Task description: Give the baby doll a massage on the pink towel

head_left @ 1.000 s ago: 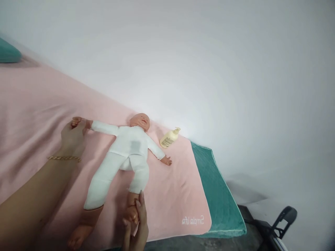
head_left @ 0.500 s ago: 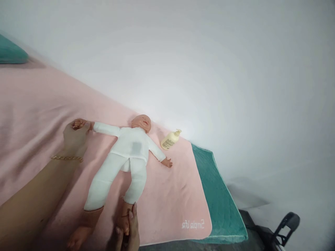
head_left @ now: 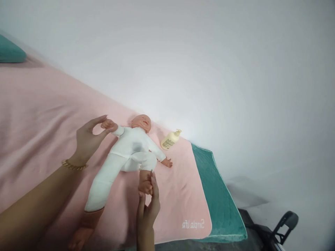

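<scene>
Doll's (head_left: 128, 142) fist (head_left: 109, 124) and foot (head_left: 145, 187) have shifted inward, pump bottle (head_left: 169, 140) by blanket's (head_left: 175, 205) wall-side edge, left hand (head_left: 89, 139) and right hand (head_left: 149, 211) fingers clamping them respectively.

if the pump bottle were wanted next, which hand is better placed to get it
Probably the right hand: it is nearer the pump bottle, though it holds the doll's foot. The left hand holds the doll's fist, with the doll's torso between it and the bottle. Either must let go first.

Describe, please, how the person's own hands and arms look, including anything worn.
The left hand has a gold-coloured, chain-like bracelet at its wrist; the right hand shows none. Neither wears a glove, and no sleeve is in view.
</scene>
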The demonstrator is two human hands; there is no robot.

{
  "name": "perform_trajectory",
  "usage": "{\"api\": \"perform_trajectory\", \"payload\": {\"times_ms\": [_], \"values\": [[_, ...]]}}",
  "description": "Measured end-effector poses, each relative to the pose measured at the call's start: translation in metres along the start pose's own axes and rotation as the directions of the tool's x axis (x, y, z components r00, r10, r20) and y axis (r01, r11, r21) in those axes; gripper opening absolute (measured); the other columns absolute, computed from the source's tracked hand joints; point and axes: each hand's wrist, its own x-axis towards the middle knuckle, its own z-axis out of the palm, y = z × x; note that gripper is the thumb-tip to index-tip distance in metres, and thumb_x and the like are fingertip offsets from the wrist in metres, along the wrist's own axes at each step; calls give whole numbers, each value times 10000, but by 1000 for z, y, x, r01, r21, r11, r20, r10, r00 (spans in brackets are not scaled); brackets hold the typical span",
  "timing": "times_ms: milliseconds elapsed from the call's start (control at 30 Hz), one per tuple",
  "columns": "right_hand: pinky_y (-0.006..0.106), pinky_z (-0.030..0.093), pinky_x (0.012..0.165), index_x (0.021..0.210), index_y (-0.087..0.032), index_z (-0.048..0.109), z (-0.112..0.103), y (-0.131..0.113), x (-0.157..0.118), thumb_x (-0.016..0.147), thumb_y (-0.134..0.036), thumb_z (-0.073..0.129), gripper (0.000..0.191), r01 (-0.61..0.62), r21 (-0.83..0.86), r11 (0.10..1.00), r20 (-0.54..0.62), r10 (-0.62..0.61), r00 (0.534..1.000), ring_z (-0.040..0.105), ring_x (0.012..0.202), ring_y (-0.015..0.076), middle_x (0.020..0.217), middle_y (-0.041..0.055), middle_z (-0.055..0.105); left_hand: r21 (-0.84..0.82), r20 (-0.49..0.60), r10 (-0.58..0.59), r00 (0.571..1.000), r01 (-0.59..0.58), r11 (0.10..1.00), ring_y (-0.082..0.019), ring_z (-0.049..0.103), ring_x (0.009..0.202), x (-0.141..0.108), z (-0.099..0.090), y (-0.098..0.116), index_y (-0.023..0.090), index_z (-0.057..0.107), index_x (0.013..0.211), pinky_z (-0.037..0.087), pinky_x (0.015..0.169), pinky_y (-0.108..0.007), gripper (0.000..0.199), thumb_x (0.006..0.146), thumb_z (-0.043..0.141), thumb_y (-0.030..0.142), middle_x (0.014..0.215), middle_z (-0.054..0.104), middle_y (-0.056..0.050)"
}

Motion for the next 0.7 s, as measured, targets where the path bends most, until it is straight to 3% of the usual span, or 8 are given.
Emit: {"api": "perform_trajectory", "payload": {"times_ms": [133, 233, 367, 433, 500, 600, 700], "values": [[410, 548, 1069, 1454, -182, 529, 9, -7, 28, 1005, -265, 551, 457, -132, 24, 991, 70, 130, 989, 563, 1355, 263, 1462, 136, 576, -28, 71, 18, 997, -16, 999, -234, 657, 1106, -12, 7, 20, 230, 727, 1123, 531, 1050, -420, 342, 845, 815, 409, 1144, 719, 16], [397, 534, 1082, 1453, -185, 535, 14, -15, 47, 1000, -305, 560, 470, -201, 42, 979, 111, 196, 974, 561, 1359, 254, 1472, 121, 571, -36, 157, 186, 970, -182, 983, -226, 655, 1093, -16, 11, 22, 248, 721, 1086, 525, 1010, -388, 263, 892, 766, 421, 1128, 722, 9], [377, 537, 1066, 1448, -194, 544, 22, -19, 65, 991, -352, 578, 485, -238, 56, 970, 115, 230, 966, 597, 1320, 243, 1437, 104, 607, -59, 275, 478, 834, -482, 874, -211, 681, 1018, -12, 16, 13, 254, 702, 1045, 483, 1003, -395, 127, 961, 675, 345, 1039, 755, 7], [374, 545, 1052, 1437, -197, 555, 25, -20, 70, 984, -378, 592, 489, -250, 58, 966, 107, 243, 964, 614, 1300, 242, 1416, 96, 626, -79, 354, 529, 771, -539, 839, -209, 687, 1034, -9, 17, 9, 273, 712, 1023, 472, 1013, -397, 112, 973, 637, 340, 1045, 763, 15], [377, 550, 1044, 1430, -199, 562, 24, -21, 71, 979, -384, 600, 490, -250, 52, 967, 112, 243, 963, 616, 1298, 245, 1409, 93, 632, -71, 434, 511, 742, -537, 840, -217, 681, 1085, -8, 18, 6, 297, 736, 986, 464, 1026, -407, 158, 977, 594, 367, 1058, 765, 20], [369, 544, 1055, 1439, -204, 557, 19, -22, 66, 987, -345, 583, 475, -245, 50, 968, 126, 238, 963, 593, 1326, 242, 1439, 94, 607, -71, 485, 455, 747, -485, 872, -229, 678, 1104, -11, 18, 8, 313, 755, 952, 466, 1043, -429, 210, 969, 570, 411, 1059, 767, 18], [350, 562, 1034, 1463, -213, 538, 12, -22, 53, 991, -321, 574, 485, -261, 49, 964, 104, 255, 961, 579, 1341, 245, 1454, 97, 592, -103, 383, 350, 855, -337, 936, -239, 678, 1091, -15, 17, 13, 286, 758, 989, 498, 1047, -431, 201, 931, 662, 452, 1066, 764, 0]]}}
